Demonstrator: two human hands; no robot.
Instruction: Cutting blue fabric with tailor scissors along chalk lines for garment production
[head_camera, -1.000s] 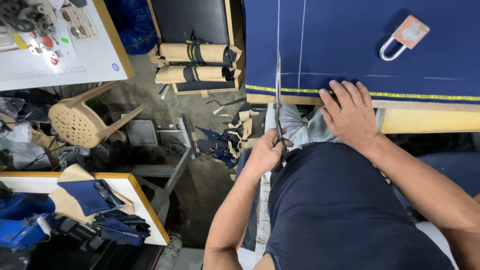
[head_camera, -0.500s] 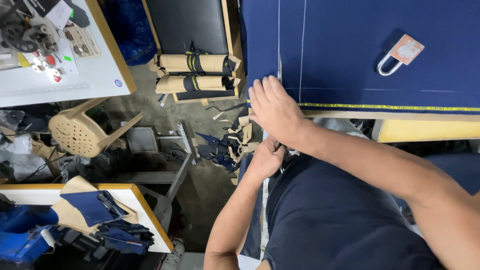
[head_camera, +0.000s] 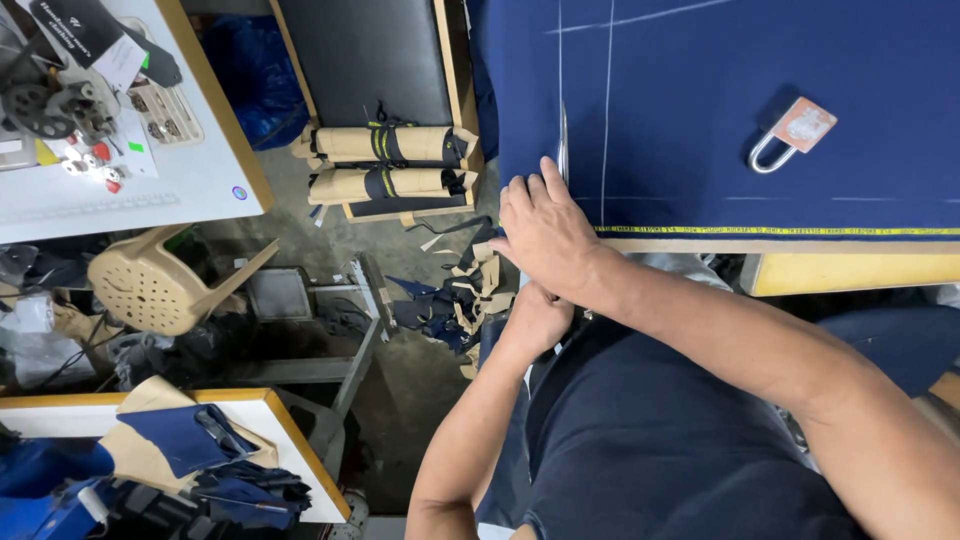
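A: Right hand (head_camera: 545, 232) is flat on the navy cloth (head_camera: 720, 90), fingers spread and holding nothing, pressing down at the cloth's near left corner.

B: And the scissors (head_camera: 564, 140)?

A: Only the blades show, poking up past the right fingertips, lying along the left chalk line on the cloth. The handles are hidden under that right wrist.

B: Left hand (head_camera: 535, 320)?

A: Tucked below the desk (head_camera: 850, 268) edge, right under the right wrist, curled tight. It sits where the handles ought to be, but I cannot tell what it grips.

B: Anything else on the cloth?

A: A padlock (head_camera: 785, 135) lies well to the right, apart from both hands. A yellow selvedge stripe runs along the cloth's near edge.

B: Around the person?

A: Two paper rolls (head_camera: 385, 163) with dark bands sit just left of the cloth. Scraps (head_camera: 455, 295) litter the floor beneath. A tan stool (head_camera: 150, 285) lies tipped over, far left, and a white bench above it carries small machine parts.
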